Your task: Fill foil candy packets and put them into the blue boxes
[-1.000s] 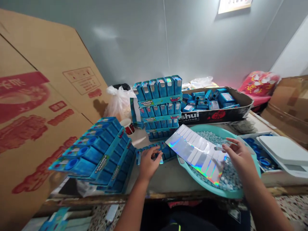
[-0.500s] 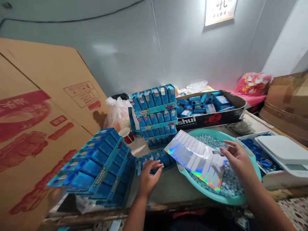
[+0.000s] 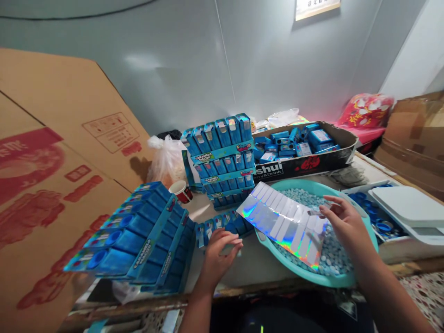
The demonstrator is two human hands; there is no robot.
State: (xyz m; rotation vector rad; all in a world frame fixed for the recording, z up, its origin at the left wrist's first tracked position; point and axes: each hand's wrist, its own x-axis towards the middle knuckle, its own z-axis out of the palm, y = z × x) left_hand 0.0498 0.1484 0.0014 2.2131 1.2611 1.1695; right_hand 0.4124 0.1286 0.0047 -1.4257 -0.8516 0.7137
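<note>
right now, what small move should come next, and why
Probably bring the small strip over to the row of blue boxes: the right hand pinches it above the shiny sheet, and the left hand is near that row.

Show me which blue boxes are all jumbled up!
The loose blue boxes in the black-fronted carton, behind the turquoise basin. They point every which way; the other blue boxes are lined up in rows.
</note>
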